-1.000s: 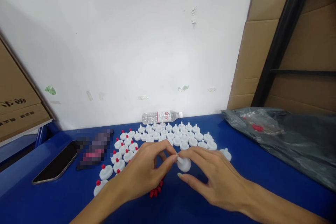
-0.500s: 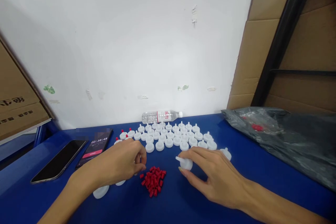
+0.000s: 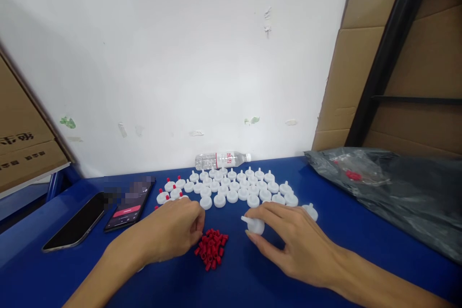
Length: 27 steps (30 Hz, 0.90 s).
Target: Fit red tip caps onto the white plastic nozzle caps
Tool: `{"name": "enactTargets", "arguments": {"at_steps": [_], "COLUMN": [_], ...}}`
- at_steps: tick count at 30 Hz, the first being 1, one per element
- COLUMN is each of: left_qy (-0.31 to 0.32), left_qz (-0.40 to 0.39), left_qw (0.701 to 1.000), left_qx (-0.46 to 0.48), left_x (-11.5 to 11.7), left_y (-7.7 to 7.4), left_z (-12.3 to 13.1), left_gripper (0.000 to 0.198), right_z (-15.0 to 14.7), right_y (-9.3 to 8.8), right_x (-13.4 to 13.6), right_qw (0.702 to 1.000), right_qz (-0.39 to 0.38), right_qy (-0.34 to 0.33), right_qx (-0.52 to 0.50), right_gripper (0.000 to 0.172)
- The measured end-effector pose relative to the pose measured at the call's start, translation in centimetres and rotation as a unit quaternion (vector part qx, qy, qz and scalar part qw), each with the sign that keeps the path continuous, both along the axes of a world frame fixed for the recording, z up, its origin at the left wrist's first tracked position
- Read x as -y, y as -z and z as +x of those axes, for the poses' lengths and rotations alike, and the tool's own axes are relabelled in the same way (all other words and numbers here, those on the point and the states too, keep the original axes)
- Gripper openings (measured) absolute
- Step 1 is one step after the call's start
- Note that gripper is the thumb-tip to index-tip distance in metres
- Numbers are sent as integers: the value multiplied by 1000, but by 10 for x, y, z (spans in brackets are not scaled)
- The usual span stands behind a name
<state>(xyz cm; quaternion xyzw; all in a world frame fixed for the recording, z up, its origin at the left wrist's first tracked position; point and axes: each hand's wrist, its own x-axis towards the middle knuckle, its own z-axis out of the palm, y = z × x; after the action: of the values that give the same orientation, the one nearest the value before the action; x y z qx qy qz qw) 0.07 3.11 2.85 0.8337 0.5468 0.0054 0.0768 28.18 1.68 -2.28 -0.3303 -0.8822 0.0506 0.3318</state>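
Observation:
My right hand (image 3: 294,236) is closed on a white nozzle cap (image 3: 255,225), held between thumb and fingers with its spout tilted toward the left. My left hand (image 3: 176,226) is closed at the left edge of a pile of small red caps (image 3: 211,250). Its fingertips are bent inward, so whatever they pinch, if anything, is hidden. Behind both hands stand several white nozzle caps (image 3: 232,196) with bare spouts. Farther left are white nozzle caps with red tips (image 3: 175,192), some partly covered by my left hand.
A clear plastic bottle (image 3: 224,160) lies against the white wall. Two phones, one lit (image 3: 128,209) and one dark (image 3: 77,224), lie at the left. Grey plastic sheeting (image 3: 397,202) with a small clear bag (image 3: 361,171) covers the right side. Cardboard (image 3: 355,67) leans behind it.
My left hand has moved right to the red pile, uncovering more red-tipped caps behind it and covering white ones nearer me. My right hand keeps its hold on the nozzle cap, nearly still.

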Motion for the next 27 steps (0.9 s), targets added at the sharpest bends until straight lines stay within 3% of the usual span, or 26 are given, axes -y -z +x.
{"name": "enactTargets", "arguments": {"at_steps": [5,10,13,16,23,27], "left_qy": [24,79,94,65,13,25], "left_qz": [92,125,97,11,-47,-76], "left_qw": [994,968,946,931,919,905], "left_qx": [49,202,294,360,390,419], "left_x": [1,3,6,10,10,9], "left_y": [-10,-8,-2,3,6,9], "left_z": [19,36,45,52,55,56], "left_gripper": [10,16,21,19,20,20], "right_z": [1,1,1,1,2,5], "right_y": [0,3,4,4,0,-4], "right_x": [0,-1,-3,-4,-2,-2], "right_qw": [1000,1000,1000,1000,999,999], "right_qz": [-1,2,19,17,28,36], "right_qy": [4,14,22,21,44,29], "right_qx": [4,6,7,7,-11,-21], "right_gripper": [25,32,38,34,31,30]}}
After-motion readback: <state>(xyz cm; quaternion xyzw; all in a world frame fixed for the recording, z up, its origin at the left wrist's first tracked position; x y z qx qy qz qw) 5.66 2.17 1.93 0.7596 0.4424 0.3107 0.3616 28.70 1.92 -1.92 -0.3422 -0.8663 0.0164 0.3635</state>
